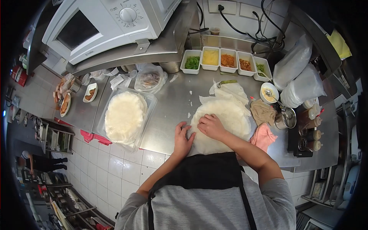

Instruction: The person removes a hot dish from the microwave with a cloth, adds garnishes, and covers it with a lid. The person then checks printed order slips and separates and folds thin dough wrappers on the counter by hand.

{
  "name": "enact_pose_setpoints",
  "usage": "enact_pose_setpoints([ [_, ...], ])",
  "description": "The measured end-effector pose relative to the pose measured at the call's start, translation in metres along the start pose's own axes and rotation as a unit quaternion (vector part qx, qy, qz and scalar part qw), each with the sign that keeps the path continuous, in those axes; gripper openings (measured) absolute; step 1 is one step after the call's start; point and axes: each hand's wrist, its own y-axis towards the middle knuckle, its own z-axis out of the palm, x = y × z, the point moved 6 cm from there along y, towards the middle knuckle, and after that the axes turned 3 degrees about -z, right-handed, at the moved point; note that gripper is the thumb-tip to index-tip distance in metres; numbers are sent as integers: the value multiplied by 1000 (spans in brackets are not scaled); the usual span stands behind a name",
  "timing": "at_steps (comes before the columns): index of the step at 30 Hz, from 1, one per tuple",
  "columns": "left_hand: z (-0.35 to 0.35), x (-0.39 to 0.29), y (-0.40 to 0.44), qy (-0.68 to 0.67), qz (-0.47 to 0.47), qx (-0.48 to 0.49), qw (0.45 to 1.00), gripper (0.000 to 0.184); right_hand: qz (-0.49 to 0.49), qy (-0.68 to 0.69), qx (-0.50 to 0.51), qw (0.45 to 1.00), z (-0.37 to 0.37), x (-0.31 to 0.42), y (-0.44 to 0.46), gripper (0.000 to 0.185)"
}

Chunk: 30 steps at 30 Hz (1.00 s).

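Round, pale thin sheets point(230, 115) lie on the steel counter in front of me. My right hand point(211, 126) rests on the upper left part of them, its fingers bunched together at the surface; whatever is between them is too small to tell. At the sheets' left edge is my left hand point(184, 138), thumb and fingers apart, nothing held. A clear tray point(150, 111) to the left bears a stack of similar round sheets point(125, 117). Behind the sheets in front of me, crumpled sheet pieces point(230, 91) lie near a green strip point(227, 82).
Several white tubs of fillings point(210, 57) line the back. To the right are a bowl with a spoon point(269, 93), a brown cloth point(263, 112), a pink cloth point(263, 137), a metal pot point(286, 118) and sauce bottles point(313, 134). A microwave point(111, 27) overhangs the upper left.
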Motion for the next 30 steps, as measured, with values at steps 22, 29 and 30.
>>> enact_pose_setpoints([
  [22,21,-41,6,63,182,87,977,40,289,321,-192,881,-29,-26,-27,8],
  [29,104,-94,12,76,329,360,870,63,511,-1,-107,853,-107,-53,-180,32],
  [30,113,-97,15,82,342,369,860,62,518,-40,-42,853,-110,-47,-181,35],
])
